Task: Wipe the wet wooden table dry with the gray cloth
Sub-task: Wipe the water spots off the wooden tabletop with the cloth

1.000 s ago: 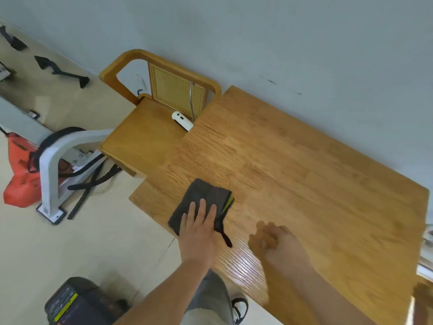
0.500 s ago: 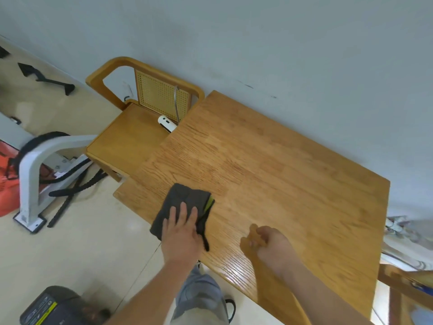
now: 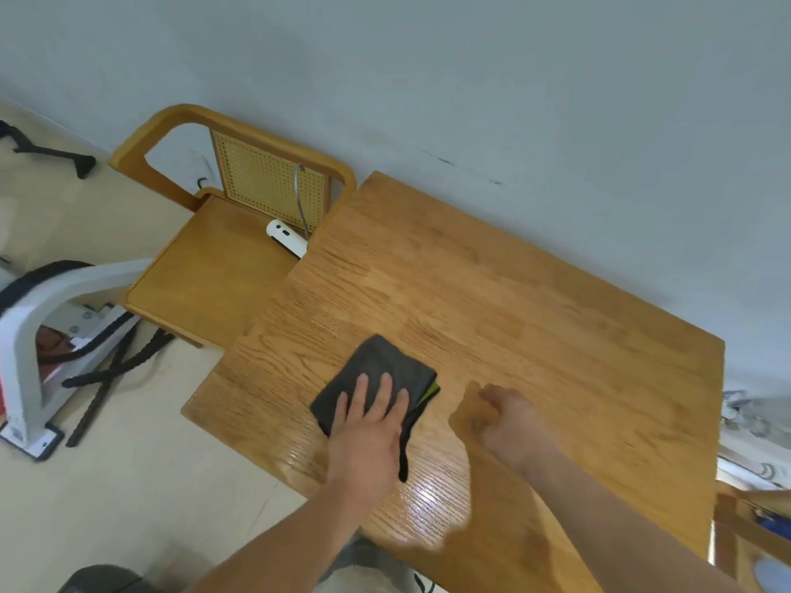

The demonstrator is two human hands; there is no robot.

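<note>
Squarely atop gray cloth (image 3: 376, 361), left hand (image 3: 364, 434), fingers (image 3: 385, 389) spread (right hand (image 3: 509, 425) curled)

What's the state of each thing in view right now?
wooden table: glossy sheen near the front edge, probably wet there.
gray cloth: folded, flat on the wooden table.
left hand: fingers straight, pressing the gray cloth.
right hand: fingers curled, holding nothing, blurred.
chair: upright beside the table's end.
white device: lying on the chair seat.
</note>
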